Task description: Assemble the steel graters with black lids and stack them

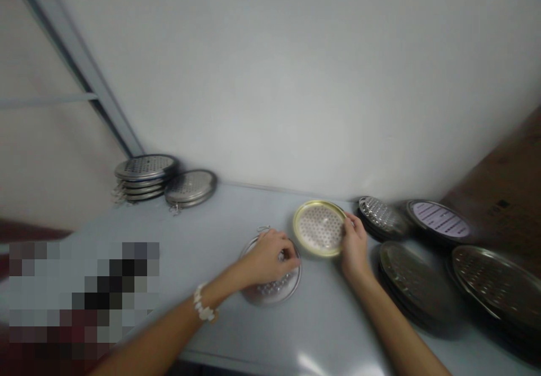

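My right hand (354,246) grips the right edge of a round metal grater (320,228) with a yellow rim, holding it tilted above the table. Thumb and fingers are closed on that rim. Over another round grater (274,288), a silvery one lying on the table, hovers or rests my left hand (269,256). Its fingers are curled together toward the thumb, and whether anything small is between them is hidden. A thin wire loop (264,228) sticks out at the far side of this grater. A pale bracelet (205,305) circles my left wrist.
Stacked round graters (147,167) stand at the back left, beside a lower stack (191,187). On the right lie several dark-edged grater stacks (416,280), one topped with a printed label (440,220). A white wall (296,83) rises behind the grey table (236,331).
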Motion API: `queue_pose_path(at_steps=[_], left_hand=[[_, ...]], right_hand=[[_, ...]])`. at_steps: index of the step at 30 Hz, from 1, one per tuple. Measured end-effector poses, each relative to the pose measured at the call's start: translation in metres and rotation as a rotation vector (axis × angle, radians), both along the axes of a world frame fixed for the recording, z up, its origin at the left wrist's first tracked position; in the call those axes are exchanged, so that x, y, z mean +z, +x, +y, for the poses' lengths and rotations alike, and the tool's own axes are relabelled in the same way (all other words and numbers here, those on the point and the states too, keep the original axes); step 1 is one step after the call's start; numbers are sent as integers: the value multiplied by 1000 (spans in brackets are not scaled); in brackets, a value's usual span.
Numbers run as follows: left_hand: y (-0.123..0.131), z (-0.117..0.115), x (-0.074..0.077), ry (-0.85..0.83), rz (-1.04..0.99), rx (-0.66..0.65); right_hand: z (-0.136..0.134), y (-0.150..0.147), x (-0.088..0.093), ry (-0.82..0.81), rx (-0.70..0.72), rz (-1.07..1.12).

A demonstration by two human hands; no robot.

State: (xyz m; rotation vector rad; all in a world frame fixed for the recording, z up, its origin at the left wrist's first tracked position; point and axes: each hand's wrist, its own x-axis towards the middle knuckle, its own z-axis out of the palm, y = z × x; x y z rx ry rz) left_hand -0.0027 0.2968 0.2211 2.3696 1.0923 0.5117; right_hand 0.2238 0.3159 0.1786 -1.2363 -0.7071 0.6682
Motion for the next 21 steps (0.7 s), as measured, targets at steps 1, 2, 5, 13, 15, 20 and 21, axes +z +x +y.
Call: queue_pose_path(at_steps=[1,2,5,13,15,20,21], left_hand=[[0,0,0,-10,-15,-5],[0,1,1,-28,-38,-16],[-3,10,4,-88,-138,14],[-49,44,8,331,292,558],[-55,47,6,338,351,545],[-50,44,10,228,227,415],[-48,43,11,141,194,351]], right_hand=[[0,0,0,0,0,0],[0,0,1,0,-2,0],[-1,0,1,-2,-10,3],[-4,-4,3,12,-8,-61],[-5,-3,5,19,-16,-74],[0,15,8,39,-219,-78],[1,18,8,40,-267,-77]])
